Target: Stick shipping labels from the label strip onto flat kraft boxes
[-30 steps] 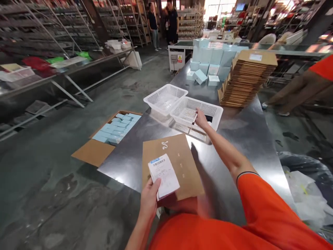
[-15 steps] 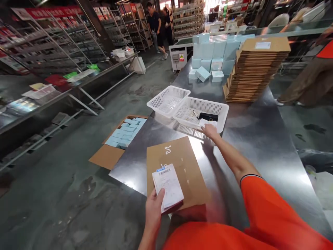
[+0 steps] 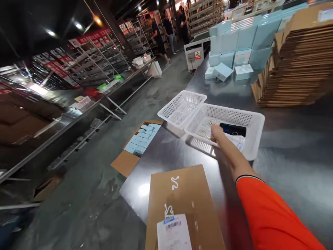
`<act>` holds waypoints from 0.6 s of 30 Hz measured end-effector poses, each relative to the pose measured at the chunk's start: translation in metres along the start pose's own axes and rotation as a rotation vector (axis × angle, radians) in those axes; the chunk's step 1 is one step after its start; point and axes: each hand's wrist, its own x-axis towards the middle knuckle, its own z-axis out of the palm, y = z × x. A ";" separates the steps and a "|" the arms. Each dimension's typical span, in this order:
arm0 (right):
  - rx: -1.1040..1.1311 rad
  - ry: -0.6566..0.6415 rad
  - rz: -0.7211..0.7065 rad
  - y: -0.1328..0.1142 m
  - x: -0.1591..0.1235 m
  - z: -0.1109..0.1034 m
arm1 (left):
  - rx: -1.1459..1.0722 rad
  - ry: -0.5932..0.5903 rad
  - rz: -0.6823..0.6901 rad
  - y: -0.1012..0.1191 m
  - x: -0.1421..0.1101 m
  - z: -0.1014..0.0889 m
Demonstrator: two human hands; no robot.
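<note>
**In the white basket: right hand down among the small stuff**

Just inside the basket's near rim, my right hand hung with its fingers loosely curled, and I honestly couldn't tell if they had hold of anything. A black case and a white folded packet sat just beside them. Toward me from the basket, the kraft mailer lay flat, barcode label on top. My left hand was out of frame, so no telling about its fingers.

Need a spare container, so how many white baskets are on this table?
2. One white basket stands on the steel table; the other white basket sits right beside it, with the right hand reaching in. Any stacked underneath wouldn't show.
</note>
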 end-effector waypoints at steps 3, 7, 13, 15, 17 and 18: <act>0.064 0.001 0.017 -0.001 0.009 0.005 | 0.027 0.023 0.101 0.045 0.057 0.002; 0.207 -0.025 -0.041 -0.005 -0.011 -0.027 | 0.011 0.049 0.261 0.101 0.122 0.000; 0.531 -0.055 -0.384 0.023 -0.148 0.002 | -0.117 0.086 0.372 0.127 0.122 -0.014; 0.668 -0.106 -0.385 0.051 -0.198 0.051 | -0.173 0.088 0.356 0.107 0.095 -0.016; 0.710 -0.106 -0.250 0.078 -0.236 0.096 | -0.228 0.085 0.329 0.074 0.058 -0.015; 0.738 -0.174 -0.201 0.088 -0.249 0.111 | -0.254 0.081 0.314 0.054 0.038 -0.013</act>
